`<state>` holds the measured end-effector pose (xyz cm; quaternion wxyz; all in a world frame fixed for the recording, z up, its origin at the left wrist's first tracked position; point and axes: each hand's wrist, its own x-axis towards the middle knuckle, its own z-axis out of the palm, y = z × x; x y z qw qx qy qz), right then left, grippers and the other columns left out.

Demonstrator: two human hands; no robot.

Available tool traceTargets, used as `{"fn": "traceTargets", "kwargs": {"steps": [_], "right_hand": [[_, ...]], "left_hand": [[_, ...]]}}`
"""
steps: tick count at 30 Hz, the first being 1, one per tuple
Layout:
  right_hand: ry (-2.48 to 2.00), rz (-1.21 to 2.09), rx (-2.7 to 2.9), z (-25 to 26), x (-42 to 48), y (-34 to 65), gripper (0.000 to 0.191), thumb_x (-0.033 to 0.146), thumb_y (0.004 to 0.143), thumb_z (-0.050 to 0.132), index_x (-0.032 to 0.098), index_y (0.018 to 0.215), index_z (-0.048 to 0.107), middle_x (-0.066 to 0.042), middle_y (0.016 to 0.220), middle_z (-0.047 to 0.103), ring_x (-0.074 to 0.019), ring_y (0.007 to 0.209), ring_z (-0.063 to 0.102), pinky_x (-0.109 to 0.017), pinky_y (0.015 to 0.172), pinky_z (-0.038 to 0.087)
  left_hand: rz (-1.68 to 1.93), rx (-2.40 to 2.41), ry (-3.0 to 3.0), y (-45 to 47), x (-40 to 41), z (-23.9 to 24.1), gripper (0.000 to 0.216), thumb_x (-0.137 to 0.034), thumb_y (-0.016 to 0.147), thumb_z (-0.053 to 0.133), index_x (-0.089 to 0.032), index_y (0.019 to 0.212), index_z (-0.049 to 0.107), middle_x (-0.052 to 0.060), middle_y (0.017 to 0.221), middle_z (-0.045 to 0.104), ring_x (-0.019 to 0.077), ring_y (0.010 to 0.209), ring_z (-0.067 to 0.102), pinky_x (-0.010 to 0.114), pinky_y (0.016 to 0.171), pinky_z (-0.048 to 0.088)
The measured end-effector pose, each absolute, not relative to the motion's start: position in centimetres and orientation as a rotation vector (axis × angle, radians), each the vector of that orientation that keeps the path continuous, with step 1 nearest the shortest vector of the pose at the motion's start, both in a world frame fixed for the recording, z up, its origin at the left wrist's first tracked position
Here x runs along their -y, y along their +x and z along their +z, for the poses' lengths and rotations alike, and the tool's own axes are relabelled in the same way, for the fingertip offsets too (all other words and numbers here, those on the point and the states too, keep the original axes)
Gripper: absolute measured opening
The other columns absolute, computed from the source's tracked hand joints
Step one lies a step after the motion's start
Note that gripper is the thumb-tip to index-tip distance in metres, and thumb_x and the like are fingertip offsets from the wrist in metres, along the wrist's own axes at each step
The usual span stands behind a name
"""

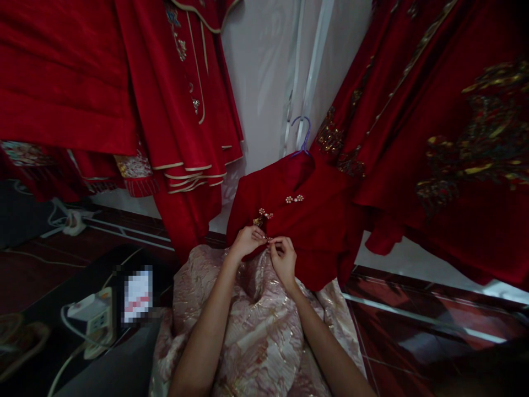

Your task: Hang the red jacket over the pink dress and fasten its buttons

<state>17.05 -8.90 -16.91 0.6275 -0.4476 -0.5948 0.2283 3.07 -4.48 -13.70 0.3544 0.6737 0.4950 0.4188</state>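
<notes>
A small red jacket point(306, 231) on a purple hanger point(303, 138) lies across my lap, over pale pink and gold brocade cloth point(256, 331). Gold and pearl clasps point(294, 199) run down its front flap. My left hand point(247, 241) and my right hand point(283, 258) meet at the lowest clasp point(268, 239) on the jacket's edge. Both hands are closed in a pinch on it, fingertips nearly touching each other.
Red embroidered robes hang on the left point(177, 110) and on the right point(446, 143), with a white wall point(264, 71) between them. A white power strip point(93, 320) with cables and a small white box point(138, 294) lie on the dark floor at my left.
</notes>
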Motion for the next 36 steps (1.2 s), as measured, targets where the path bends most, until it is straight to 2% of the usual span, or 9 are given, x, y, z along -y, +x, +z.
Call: {"fn": "traceTargets", "kwargs": {"steps": [6,10,15,22,26,30,36], "right_hand": [[-1.0,0.517,1.351,-17.5,8.7,17.1,0.011,0.021,0.083,0.047,0.019,0.082,0.058,-0.004,0.09,0.053,-0.0117,0.074,0.057,-0.023,0.063,0.05],[-1.006,0.506,1.369,-17.5,8.8,17.1,0.011,0.023,0.084,0.048,0.019,0.082,0.058,-0.004,0.091,0.052,-0.0117,0.075,0.058,-0.023,0.063,0.051],[-1.008,0.533,1.357,-17.2,8.6,17.0,0.015,0.03,0.084,0.052,0.019,0.093,0.054,-0.004,0.095,0.054,-0.0114,0.075,0.058,-0.023,0.062,0.051],[-1.037,0.54,1.388,-16.6,8.3,17.0,0.017,0.034,0.085,0.049,0.019,0.092,0.054,-0.006,0.094,0.055,-0.0117,0.073,0.059,-0.024,0.062,0.052],[-1.084,0.655,1.455,-15.9,7.5,18.2,0.019,0.033,0.081,0.054,0.018,0.093,0.052,-0.005,0.091,0.055,-0.0109,0.066,0.059,-0.024,0.056,0.052],[-1.171,0.904,1.574,-13.9,7.9,21.3,0.039,0.031,0.069,0.065,0.019,0.101,0.047,-0.002,0.093,0.053,-0.0083,0.052,0.057,-0.024,0.044,0.05],[-1.216,0.965,1.733,-9.8,10.3,25.9,0.043,0.041,0.074,0.061,0.019,0.108,0.046,-0.003,0.092,0.056,-0.0093,0.052,0.057,-0.021,0.035,0.046]], "left_hand": [[1.067,-1.206,1.591,3.2,4.6,-13.2,0.014,-0.011,0.059,0.07,-0.01,0.072,0.065,0.006,0.072,0.069,0.0116,0.065,0.063,0.023,0.068,0.05],[1.051,-1.167,1.549,3.3,4.8,-13.0,0.019,-0.017,0.056,0.074,-0.009,0.072,0.066,0.007,0.072,0.07,0.0126,0.065,0.063,0.024,0.068,0.051],[1.061,-1.213,1.64,3.0,4.6,-13.4,0.021,-0.023,0.061,0.071,-0.009,0.076,0.069,0.009,0.077,0.071,0.0154,0.07,0.065,0.026,0.071,0.051],[1.046,-1.284,1.76,2.4,4.7,-13.7,0.027,-0.033,0.066,0.068,-0.013,0.083,0.072,0.008,0.081,0.072,0.0178,0.075,0.066,0.027,0.072,0.05],[1.013,-1.164,1.713,2.4,4.9,-13.7,0.02,-0.025,0.065,0.067,-0.011,0.08,0.071,0.008,0.079,0.071,0.0148,0.072,0.064,0.027,0.073,0.05],[1.023,-1.266,1.774,1.8,4.8,-13.3,0.023,-0.013,0.061,0.067,-0.012,0.084,0.068,0.005,0.079,0.067,0.0117,0.069,0.06,0.023,0.066,0.047],[0.998,-1.198,2.146,2.2,5.7,-12.1,0.022,-0.028,0.065,0.071,-0.018,0.084,0.067,0.002,0.083,0.064,0.0115,0.073,0.054,0.022,0.066,0.042]]}}
